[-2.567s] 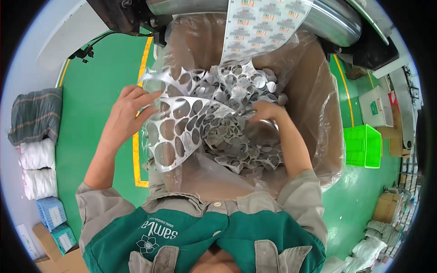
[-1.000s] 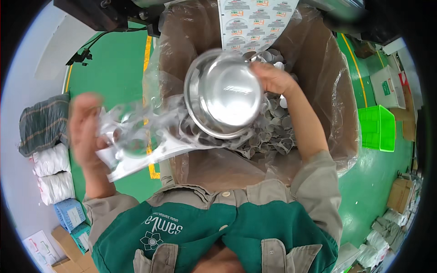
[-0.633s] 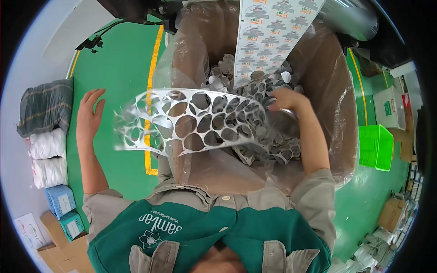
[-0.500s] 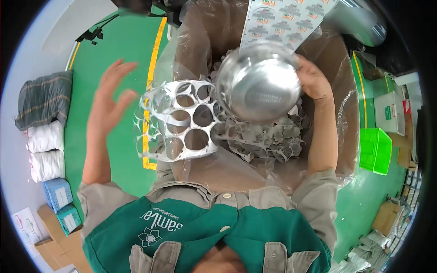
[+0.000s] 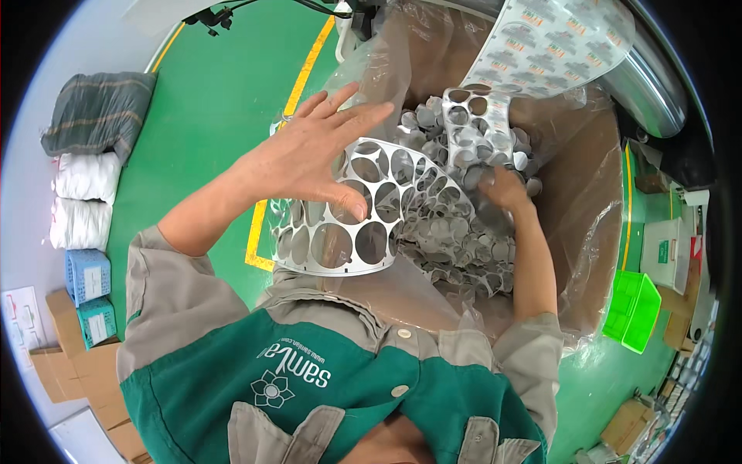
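A silvery foil sheet (image 5: 352,236) punched full of round holes hangs over the near left rim of a large cardboard box lined with clear plastic (image 5: 595,232). My left hand (image 5: 305,158) lies on top of this sheet with fingers spread wide and the thumb pressing on it. Inside the box is a heap of the same punched foil scrap (image 5: 456,232). My right hand (image 5: 506,189) reaches down into the heap, fingers curled into the scrap. A narrow punched strip (image 5: 471,127) rises just behind it.
A printed foil web (image 5: 556,39) runs down from a metal roller (image 5: 653,89) at the box's far side. A green crate (image 5: 630,309) stands on the right. On the left are a yellow floor line (image 5: 286,116), folded grey cloth (image 5: 100,112), white rolls (image 5: 81,201) and blue baskets (image 5: 85,274).
My right hand has dropped from holding a shiny bundle high to down in the heap. My left hand moved right onto the punched sheet, which now hangs over the box rim.
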A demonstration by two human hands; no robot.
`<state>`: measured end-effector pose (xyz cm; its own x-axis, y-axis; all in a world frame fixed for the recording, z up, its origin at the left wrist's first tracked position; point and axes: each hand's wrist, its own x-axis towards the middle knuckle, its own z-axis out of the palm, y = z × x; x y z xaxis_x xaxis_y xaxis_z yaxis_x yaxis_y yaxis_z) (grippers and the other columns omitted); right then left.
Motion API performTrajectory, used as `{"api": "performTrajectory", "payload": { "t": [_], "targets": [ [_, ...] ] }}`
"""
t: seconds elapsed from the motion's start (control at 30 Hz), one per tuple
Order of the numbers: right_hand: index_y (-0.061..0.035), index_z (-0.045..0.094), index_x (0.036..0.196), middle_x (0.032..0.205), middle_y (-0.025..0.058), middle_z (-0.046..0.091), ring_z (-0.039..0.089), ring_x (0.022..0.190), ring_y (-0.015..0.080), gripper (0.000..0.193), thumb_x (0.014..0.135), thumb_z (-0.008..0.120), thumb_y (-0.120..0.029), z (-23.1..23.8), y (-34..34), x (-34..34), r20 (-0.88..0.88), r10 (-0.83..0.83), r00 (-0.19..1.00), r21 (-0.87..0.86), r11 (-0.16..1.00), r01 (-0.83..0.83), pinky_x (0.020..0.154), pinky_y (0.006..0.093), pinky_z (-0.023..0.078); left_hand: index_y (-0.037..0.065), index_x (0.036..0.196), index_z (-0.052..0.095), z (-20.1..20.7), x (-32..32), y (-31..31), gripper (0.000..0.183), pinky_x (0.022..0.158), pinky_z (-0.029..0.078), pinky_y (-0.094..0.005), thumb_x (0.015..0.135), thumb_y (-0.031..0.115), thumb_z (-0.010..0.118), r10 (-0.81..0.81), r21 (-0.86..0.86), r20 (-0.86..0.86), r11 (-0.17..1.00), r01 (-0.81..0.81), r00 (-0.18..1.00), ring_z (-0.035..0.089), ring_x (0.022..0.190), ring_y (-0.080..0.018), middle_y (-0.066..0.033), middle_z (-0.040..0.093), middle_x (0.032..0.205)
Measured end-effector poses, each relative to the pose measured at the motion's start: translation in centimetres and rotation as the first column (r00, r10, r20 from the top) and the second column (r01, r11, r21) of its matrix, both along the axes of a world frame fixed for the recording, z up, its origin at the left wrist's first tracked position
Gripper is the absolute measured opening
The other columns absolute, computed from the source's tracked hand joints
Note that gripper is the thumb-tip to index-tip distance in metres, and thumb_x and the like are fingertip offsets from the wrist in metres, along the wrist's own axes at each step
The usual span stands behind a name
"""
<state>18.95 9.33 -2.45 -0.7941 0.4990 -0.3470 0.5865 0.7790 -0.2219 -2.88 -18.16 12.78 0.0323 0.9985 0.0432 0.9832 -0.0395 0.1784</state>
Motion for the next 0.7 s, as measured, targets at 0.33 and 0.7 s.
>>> {"api": "performTrajectory", "payload": {
  "t": [0.33,0.7],
  "targets": [
    [0.0006,0.042,0.122,0.111,0.0129,0.055,0.048,0.113,0.0240,0.043,0.084,0.052,-0.019,11.0,2.1,3.3,-0.527,-0.675,0.516,-0.706,0.011,-0.708,0.094,0.0356,0.039,0.006,0.123,0.044,-1.9,3.9,-0.6,0.053,0.090,0.039,-0.0371,0.076,0.022,0.061,-0.243,-0.296,0.206,0.908,0.297,0.948,0.057,0.089,-0.0320,-0.0159,0.059,0.092],
    [0.0040,0.057,0.094,0.099,0.0179,0.061,0.059,0.092,0.0295,0.054,0.065,0.070,-0.040,-5.4,3.3,3.7,0.106,-0.124,0.987,-0.004,0.992,0.125,0.078,0.0383,0.045,0.005,0.107,0.057,-0.6,-2.6,-1.6,0.024,0.058,0.037,-0.0211,0.086,0.008,0.046,0.347,-0.050,0.603,0.915,-0.399,0.719,0.044,0.063,-0.0064,0.0012,0.049,0.067]
  ]
}}
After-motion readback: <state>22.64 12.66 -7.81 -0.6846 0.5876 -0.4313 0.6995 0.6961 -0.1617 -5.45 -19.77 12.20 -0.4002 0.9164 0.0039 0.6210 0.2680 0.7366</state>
